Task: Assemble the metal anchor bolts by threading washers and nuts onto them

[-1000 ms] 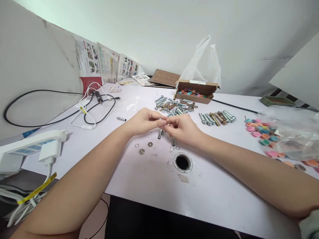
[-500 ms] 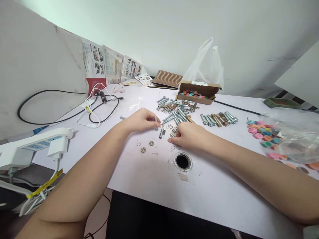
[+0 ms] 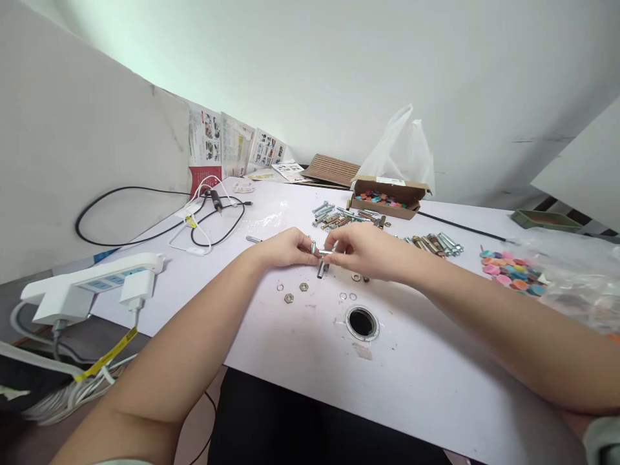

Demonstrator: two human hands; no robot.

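The left hand (image 3: 285, 249) and the right hand (image 3: 369, 253) meet just above the desk (image 3: 290, 361). Both hands are nearly closed and pinch one bolt (image 3: 323, 252) between their fingertips.

White table (image 3: 300, 361) with round hole (image 3: 361, 321); pale walls (image 3: 339, 71); grey side panel (image 3: 62, 148).

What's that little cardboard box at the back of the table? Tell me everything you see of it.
The cardboard box is small, brown and shallow, its flaps folded open, a white label on the rear flap. It holds small coloured pieces. It stands on the white table, before a white plastic bag; loose bolts lie nearby.
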